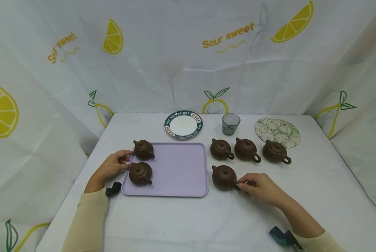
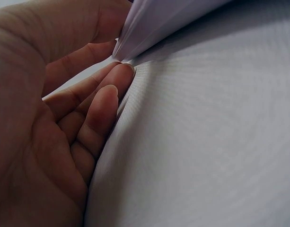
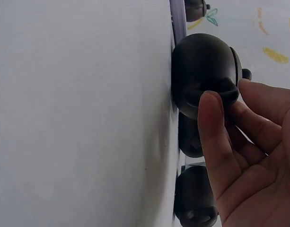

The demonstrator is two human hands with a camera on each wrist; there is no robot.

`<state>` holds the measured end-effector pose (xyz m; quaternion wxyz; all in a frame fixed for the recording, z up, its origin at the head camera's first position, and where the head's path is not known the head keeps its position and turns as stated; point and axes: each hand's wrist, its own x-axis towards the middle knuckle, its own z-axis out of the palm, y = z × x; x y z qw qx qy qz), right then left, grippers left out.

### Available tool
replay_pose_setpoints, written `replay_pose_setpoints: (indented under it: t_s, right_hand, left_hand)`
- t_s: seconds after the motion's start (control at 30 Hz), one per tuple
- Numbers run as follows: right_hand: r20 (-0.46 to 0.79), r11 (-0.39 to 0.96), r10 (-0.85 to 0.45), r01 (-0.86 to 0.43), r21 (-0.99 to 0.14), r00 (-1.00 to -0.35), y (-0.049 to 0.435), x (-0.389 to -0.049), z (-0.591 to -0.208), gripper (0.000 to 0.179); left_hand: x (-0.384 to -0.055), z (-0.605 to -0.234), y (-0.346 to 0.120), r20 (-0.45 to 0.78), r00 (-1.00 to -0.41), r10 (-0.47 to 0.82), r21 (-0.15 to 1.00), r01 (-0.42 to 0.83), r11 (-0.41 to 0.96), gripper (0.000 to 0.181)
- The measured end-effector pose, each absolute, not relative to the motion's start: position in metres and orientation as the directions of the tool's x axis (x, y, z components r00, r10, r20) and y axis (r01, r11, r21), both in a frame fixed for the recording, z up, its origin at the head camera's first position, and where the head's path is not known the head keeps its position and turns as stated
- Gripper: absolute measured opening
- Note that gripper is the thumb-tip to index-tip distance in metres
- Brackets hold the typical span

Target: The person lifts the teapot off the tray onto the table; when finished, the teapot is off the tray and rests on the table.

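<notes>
A lilac tray (image 1: 178,169) lies on the table, with two brown teapots standing on its left part, one teapot (image 1: 143,149) behind the other (image 1: 140,173). My left hand (image 1: 112,166) pinches the tray's left edge; in the left wrist view the tray edge (image 2: 149,23) sits between thumb and fingers. Just right of the tray stands another brown teapot (image 1: 224,176), upright. Its handle is pinched by my right hand (image 1: 258,187), with thumb and fingertips on the handle in the right wrist view, where the teapot's round body (image 3: 201,61) shows.
Three more teapots stand in a row behind my right hand: a left one (image 1: 220,149), a middle one (image 1: 246,149) and a right one (image 1: 275,152). Farther back are a rimmed plate (image 1: 183,136), a grey glass (image 1: 230,124) and a round patterned mat (image 1: 279,129). A printed curtain (image 1: 175,77) hangs behind.
</notes>
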<state>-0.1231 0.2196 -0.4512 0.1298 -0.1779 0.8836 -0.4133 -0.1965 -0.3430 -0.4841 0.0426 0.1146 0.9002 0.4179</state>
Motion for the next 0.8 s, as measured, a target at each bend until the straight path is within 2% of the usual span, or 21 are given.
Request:
replay_pose_setpoints:
  t_s: [0.23, 0.47, 0.7, 0.8]
  right_hand:
    - [-0.045, 0.596, -0.419, -0.238, -0.767, -0.907, 0.219, -0.126, -0.437, 0.013]
    - [0.019, 0.483, -0.468, -0.273, -0.832, -0.883, 0.196, -0.131, -0.419, 0.014]
    - [0.026, 0.392, -0.564, -0.295, -0.871, -0.826, 0.148, -0.136, -0.413, 0.016]
    - [0.042, 0.364, -0.619, -0.334, -0.87, -0.784, 0.127, -0.14, -0.415, 0.014]
  left_hand:
    - [-0.198, -0.487, -0.345, 0.024, -0.969, 0.246, 0.77, 0.175, 0.613, 0.054]
    - [-0.196, -0.482, -0.343, 0.015, -0.97, 0.244, 0.761, 0.169, 0.627, 0.054]
    - [-0.186, -0.459, -0.331, 0.043, -0.956, 0.291, 0.774, 0.217, 0.595, 0.05]
    - [-0.188, -0.464, -0.333, 0.036, -0.959, 0.28, 0.77, 0.206, 0.604, 0.051]
